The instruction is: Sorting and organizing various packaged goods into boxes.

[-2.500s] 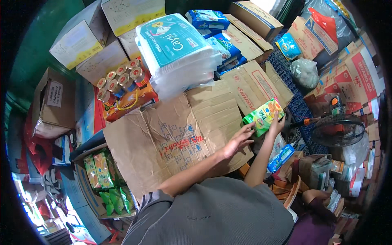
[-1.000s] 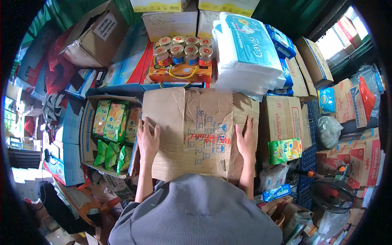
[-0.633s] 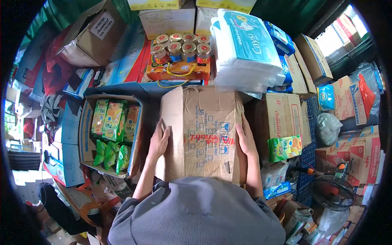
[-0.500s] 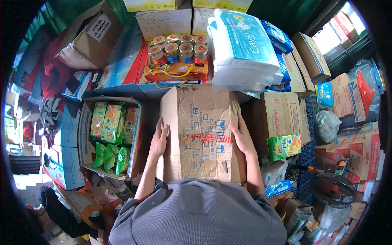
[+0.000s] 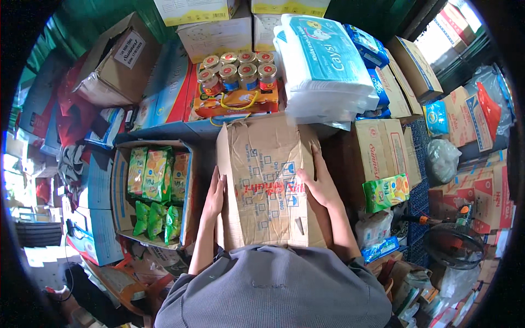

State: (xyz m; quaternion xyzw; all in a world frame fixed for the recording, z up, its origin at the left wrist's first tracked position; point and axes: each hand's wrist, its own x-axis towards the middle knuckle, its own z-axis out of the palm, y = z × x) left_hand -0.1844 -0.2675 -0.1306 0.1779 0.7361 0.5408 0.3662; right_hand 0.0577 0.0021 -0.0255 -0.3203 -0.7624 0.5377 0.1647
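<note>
A brown cardboard box with red and blue print stands close against my front, its creased top panel facing up. My left hand presses along the box's left side, fingers pointing away from me. On the other side my right hand grips the right edge, its thumb on the top panel and its fingers along the side. Both hands hold the box between them. To its left sits an open carton holding several green and orange snack packs.
Beyond the box, several lidded jars stand on an orange carton beside a stack of plastic-wrapped tissue packs. At right, a green snack pack leans by another carton. A black fan stands farther right.
My view has shifted and turned slightly. My right thumb reaches a little farther over the box's top panel. Both hands stay on the box.
</note>
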